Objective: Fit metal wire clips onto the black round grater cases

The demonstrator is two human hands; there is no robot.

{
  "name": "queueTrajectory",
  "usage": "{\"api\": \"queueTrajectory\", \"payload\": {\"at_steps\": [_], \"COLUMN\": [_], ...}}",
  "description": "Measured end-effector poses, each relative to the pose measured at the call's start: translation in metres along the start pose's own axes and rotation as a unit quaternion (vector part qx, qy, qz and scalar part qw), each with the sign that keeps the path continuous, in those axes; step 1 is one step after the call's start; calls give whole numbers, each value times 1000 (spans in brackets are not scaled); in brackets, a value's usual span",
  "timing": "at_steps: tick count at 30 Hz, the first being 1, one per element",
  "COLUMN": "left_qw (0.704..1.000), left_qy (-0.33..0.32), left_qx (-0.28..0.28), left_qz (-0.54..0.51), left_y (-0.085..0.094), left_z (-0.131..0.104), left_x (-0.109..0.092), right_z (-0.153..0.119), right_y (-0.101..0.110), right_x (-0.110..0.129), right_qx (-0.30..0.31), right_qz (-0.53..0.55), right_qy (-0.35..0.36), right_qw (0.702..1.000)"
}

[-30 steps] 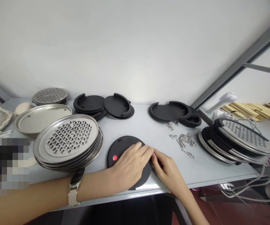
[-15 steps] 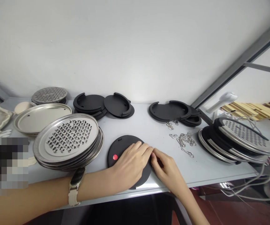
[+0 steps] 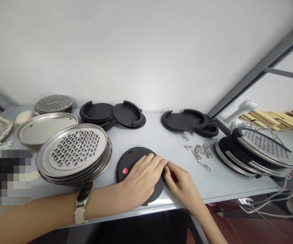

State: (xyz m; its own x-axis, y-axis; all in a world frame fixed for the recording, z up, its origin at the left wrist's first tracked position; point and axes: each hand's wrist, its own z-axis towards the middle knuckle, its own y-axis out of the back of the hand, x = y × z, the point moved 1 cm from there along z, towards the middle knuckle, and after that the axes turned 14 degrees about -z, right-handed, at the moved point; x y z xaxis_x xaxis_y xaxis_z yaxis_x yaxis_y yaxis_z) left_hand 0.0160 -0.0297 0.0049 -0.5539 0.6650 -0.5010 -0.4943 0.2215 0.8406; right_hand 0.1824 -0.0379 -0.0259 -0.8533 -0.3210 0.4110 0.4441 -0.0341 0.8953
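Observation:
A round black disc (image 3: pixel 128 159) with a red dot lies near the shelf's front edge, partly covered by my left hand (image 3: pixel 145 176). The fingers of that hand rest together over the disc, bent toward its right rim. At this rim my right hand (image 3: pixel 179 181) is closed in a pinch, its fingertips meeting those of my left hand. Whatever lies between the pinching fingertips is too small to make out. Several wire clips (image 3: pixel 202 151) are scattered to the right of my hands.
Stacked metal grater plates (image 3: pixel 75 149) and shallow metal plates (image 3: pixel 47 127) stand at the left. Black holders (image 3: pixel 98 112) lie along the back, with more black holders (image 3: pixel 182 120) farther right. Another grater stack (image 3: pixel 266 145) stands at the right end, near white cables.

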Motion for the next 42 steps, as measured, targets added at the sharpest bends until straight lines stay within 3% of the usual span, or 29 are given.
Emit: {"api": "queueTrajectory", "payload": {"at_steps": [31,42], "left_qw": [1000,1000], "left_qy": [-2,-8], "left_qx": [3,-13], "left_qz": [10,26], "left_y": [-1,-6], "left_z": [-3,-2], "left_x": [1,5], "right_z": [-4,3], "right_y": [2,1], "right_x": [0,1], "right_qx": [-49,10], "right_qz": [12,-2], "right_qy": [-20,2], "right_qw": [999,1000]}}
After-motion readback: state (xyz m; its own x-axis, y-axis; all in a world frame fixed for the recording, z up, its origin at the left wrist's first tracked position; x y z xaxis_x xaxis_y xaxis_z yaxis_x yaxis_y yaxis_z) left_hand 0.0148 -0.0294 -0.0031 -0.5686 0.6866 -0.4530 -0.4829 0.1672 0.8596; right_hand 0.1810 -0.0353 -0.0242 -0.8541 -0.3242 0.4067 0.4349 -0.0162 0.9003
